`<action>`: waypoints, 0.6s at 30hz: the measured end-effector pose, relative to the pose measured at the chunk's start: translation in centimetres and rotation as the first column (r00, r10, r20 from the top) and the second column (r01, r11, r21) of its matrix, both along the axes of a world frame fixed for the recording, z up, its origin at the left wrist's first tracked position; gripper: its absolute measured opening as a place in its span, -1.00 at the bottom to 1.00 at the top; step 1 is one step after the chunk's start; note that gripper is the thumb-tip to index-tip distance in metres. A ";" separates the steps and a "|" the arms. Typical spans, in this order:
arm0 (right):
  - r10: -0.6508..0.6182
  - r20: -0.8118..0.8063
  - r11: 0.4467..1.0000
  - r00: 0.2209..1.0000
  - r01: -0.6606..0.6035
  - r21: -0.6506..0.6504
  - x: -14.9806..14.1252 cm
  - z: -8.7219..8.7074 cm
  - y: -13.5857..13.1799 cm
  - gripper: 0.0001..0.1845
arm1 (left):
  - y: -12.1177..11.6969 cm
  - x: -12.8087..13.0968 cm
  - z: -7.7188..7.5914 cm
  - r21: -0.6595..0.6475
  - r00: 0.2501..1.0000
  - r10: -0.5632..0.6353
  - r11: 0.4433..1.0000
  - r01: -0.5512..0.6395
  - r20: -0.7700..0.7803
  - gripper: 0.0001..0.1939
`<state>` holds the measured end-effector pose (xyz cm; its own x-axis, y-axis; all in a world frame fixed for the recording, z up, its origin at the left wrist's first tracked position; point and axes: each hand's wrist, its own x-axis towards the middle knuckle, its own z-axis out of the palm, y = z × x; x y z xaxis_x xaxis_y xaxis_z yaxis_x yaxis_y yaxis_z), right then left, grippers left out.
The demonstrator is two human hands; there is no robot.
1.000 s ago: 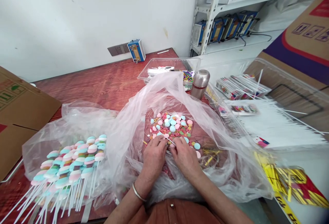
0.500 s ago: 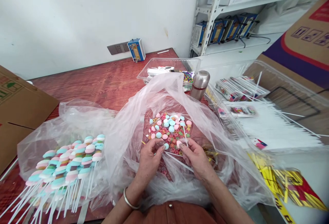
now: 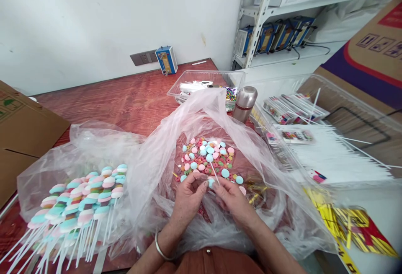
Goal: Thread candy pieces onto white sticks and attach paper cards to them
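My left hand (image 3: pixel 190 194) is closed, pinching a pale blue marshmallow (image 3: pixel 211 182) at its fingertips. Close against it, my right hand (image 3: pixel 231 196) grips a white stick (image 3: pixel 215 172) that points up and away from me. The fingers hide the stick's lower end, and I cannot see whether a pink piece is still in the right hand. Just beyond both hands lies a spread of loose blue and pink marshmallows (image 3: pixel 225 173) and small colourful candy rings (image 3: pixel 216 166). A thin clear plastic sheet (image 3: pixel 160 140) surrounds this spread.
Finished-looking marshmallow skewers (image 3: pixel 82 200) lie on plastic at the left, beside a cardboard box (image 3: pixel 28 131). A steel flask (image 3: pixel 245 103) and a clear tray (image 3: pixel 185 77) stand behind. At the right, a clear bin (image 3: pixel 301 177) holds white sticks; yellow twist ties (image 3: pixel 329 215) lie in front.
My hands were together, then apart with a blue marshmallow at the left and a pink one plus the stick at the right. Now they have come together, around the blue marshmallow.
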<state>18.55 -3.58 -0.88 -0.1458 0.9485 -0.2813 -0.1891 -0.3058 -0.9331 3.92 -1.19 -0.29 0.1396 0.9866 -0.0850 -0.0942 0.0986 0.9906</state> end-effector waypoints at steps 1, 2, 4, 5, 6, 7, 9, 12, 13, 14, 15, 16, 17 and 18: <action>0.001 0.041 0.998 0.999 -0.003 0.066 0.0 0.2 -0.1 -0.62 | 0.0 0.0 0.1 0.002 1.000 0.003 1.000 -0.003 -0.007 -0.80; -0.008 0.079 0.993 0.997 -0.002 0.122 0.0 0.4 -0.1 -0.65 | 0.0 -0.1 0.1 0.000 1.000 0.006 1.000 -0.006 -0.015 -0.79; -0.032 0.127 0.983 0.991 0.008 0.185 0.2 0.8 -0.1 -0.68 | -0.1 -0.3 0.3 0.009 0.999 0.003 1.000 -0.002 -0.050 -0.74; -0.037 0.142 0.980 0.989 0.008 0.200 0.2 1.0 -0.2 -0.67 | -0.1 -0.5 0.4 0.023 0.997 -0.009 1.000 0.010 -0.075 -0.71; -0.031 0.157 0.978 0.987 -0.003 0.209 0.3 1.0 -0.2 -0.67 | 0.0 -0.6 0.5 0.041 0.994 -0.026 0.999 0.030 -0.103 -0.68; -0.023 0.168 0.976 0.985 -0.014 0.217 0.4 1.0 -0.2 -0.67 | 0.0 -0.8 0.7 0.056 0.991 -0.047 0.997 0.054 -0.126 -0.68; -0.025 0.166 0.977 0.986 -0.011 0.212 0.4 0.9 -0.4 -0.68 | 0.0 -1.1 0.9 0.037 0.988 -0.085 0.995 0.091 -0.132 -0.72; -0.093 0.124 0.985 0.988 0.073 0.159 0.3 0.7 -0.5 -0.65 | 0.0 -1.0 1.0 -0.096 0.995 -0.096 0.991 0.093 -0.022 -0.75; -0.126 0.126 0.981 0.984 0.105 0.161 0.3 0.6 -0.6 -0.67 | 0.0 -0.9 1.0 -0.141 0.996 -0.083 0.986 0.087 0.028 -0.74; -0.150 0.140 0.977 0.979 0.125 0.174 0.2 0.5 -0.7 -0.71 | -0.1 -0.7 0.9 -0.177 0.995 -0.067 0.981 0.080 0.075 -0.73; -0.166 0.164 0.972 0.972 0.133 0.194 0.2 0.5 -0.7 -0.76 | 0.0 -0.5 0.9 -0.204 0.992 -0.051 0.976 0.073 0.115 -0.72; -0.178 0.197 0.967 0.964 0.135 0.214 0.2 0.5 -0.8 -0.79 | 0.0 -0.4 0.8 -0.228 0.988 -0.037 0.971 0.070 0.148 -0.71; -0.186 0.231 0.964 0.955 0.132 0.231 0.3 0.5 -0.8 -0.81 | 0.0 -0.3 0.8 -0.249 0.984 -0.028 0.966 0.071 0.175 -0.69; -0.190 0.264 0.962 0.946 0.126 0.243 0.3 0.5 -0.8 -0.81 | 0.0 -0.2 0.7 -0.267 0.980 -0.025 0.960 0.078 0.197 -0.68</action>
<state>18.87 -4.41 -0.37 0.0659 0.9953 -0.0710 0.0629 -0.0751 -0.9952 3.71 -1.21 0.43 0.2291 0.9205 -0.3164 -0.2653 0.3718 0.8896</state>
